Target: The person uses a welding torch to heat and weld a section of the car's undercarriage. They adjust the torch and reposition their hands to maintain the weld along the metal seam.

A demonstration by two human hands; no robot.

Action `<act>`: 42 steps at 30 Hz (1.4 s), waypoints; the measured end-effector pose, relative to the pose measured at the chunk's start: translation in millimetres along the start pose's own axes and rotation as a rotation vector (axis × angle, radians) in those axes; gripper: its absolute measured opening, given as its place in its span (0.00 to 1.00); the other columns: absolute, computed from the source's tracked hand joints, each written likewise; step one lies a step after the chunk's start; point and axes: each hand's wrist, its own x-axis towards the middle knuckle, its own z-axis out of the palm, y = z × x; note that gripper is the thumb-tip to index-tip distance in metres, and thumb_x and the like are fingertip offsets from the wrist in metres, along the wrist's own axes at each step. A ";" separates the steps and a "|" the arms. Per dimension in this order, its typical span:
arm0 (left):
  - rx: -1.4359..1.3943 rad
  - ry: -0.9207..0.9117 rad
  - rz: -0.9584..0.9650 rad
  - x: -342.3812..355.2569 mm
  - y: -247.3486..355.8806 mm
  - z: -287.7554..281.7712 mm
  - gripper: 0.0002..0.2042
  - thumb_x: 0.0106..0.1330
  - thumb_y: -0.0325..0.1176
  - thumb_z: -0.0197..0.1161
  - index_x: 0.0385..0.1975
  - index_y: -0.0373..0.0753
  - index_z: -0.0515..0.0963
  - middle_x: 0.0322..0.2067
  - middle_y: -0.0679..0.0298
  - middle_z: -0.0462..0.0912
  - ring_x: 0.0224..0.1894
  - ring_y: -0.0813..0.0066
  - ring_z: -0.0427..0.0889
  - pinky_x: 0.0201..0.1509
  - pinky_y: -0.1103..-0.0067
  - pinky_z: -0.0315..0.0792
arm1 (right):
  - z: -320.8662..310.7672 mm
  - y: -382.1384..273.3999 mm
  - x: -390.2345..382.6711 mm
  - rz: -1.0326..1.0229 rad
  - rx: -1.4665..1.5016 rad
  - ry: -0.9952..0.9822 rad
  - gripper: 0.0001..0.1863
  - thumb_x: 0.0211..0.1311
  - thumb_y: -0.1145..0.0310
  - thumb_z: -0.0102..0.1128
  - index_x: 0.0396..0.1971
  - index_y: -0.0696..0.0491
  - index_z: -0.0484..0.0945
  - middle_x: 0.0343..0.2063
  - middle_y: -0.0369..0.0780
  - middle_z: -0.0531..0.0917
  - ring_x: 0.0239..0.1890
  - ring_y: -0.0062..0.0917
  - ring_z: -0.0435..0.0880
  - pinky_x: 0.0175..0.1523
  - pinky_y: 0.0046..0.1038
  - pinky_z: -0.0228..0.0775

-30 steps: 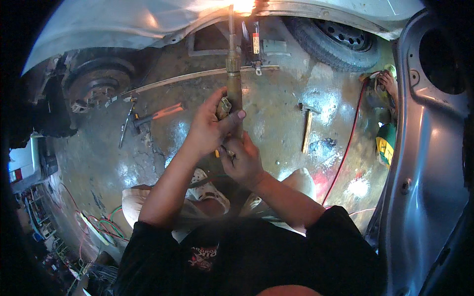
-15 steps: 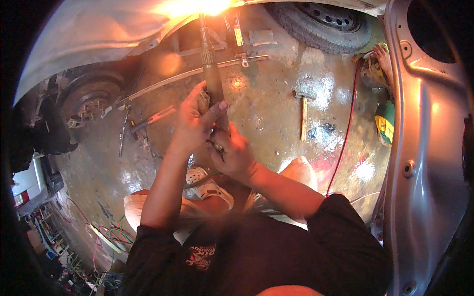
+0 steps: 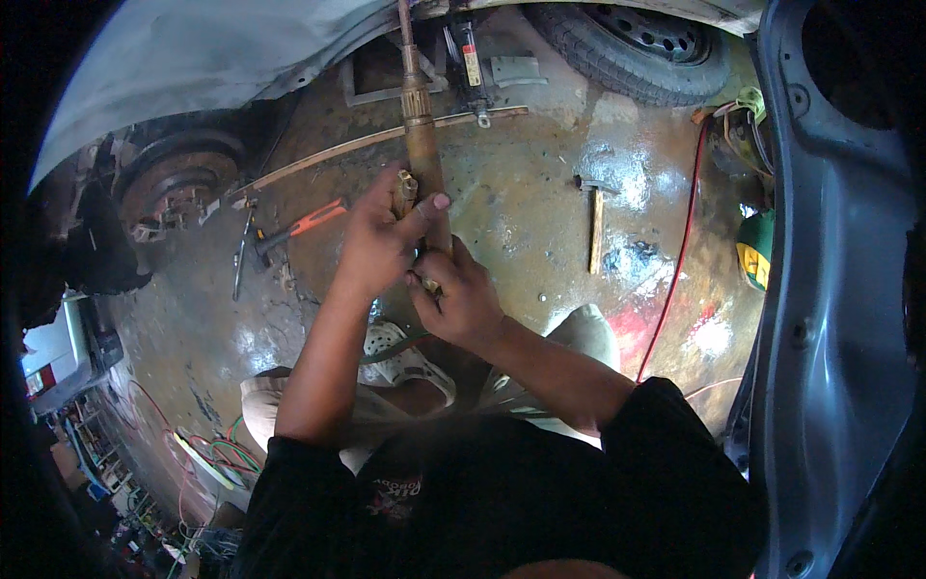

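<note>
The left hand [image 3: 379,232] is holding a brass-coloured torch [image 3: 422,152] around its body, with the thumb lying across the front, while the right hand [image 3: 461,294] is curling its fingers around the torch's lower end, just below. The torch is pointing away from the person, above the floor [image 3: 521,328], and its thin tube is running past the upper edge of the view (so its tip is staying hidden). A pale car panel [image 3: 207,82] is curving beside it on the left. An orange-handled tool [image 3: 311,218] is lying on the floor to the left, and a wooden-handled hammer [image 3: 596,232] is lying to the right.
</note>
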 end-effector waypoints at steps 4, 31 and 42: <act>-0.056 -0.002 -0.001 0.1 3.1 2.0 0.16 0.72 0.34 0.71 0.53 0.35 0.77 0.32 0.70 0.79 0.35 0.83 0.75 0.38 0.80 0.73 | -1.8 -1.6 0.7 -0.010 0.014 0.002 0.12 0.63 0.72 0.69 0.43 0.53 0.77 0.40 0.52 0.80 0.37 0.53 0.84 0.38 0.49 0.78; -0.087 -0.018 -0.041 -3.4 10.6 2.5 0.20 0.74 0.34 0.70 0.61 0.35 0.76 0.35 0.73 0.80 0.37 0.85 0.76 0.41 0.82 0.73 | -0.7 -3.0 -3.2 0.029 0.006 -0.005 0.13 0.63 0.72 0.69 0.46 0.52 0.80 0.41 0.51 0.82 0.39 0.51 0.86 0.42 0.45 0.81; -0.041 -0.032 -0.026 -2.9 12.2 -0.5 0.21 0.73 0.34 0.71 0.62 0.35 0.76 0.35 0.73 0.79 0.37 0.85 0.75 0.41 0.81 0.73 | -2.8 -8.2 -2.6 0.058 0.041 -0.019 0.14 0.63 0.73 0.69 0.48 0.52 0.80 0.42 0.51 0.82 0.40 0.51 0.86 0.41 0.46 0.80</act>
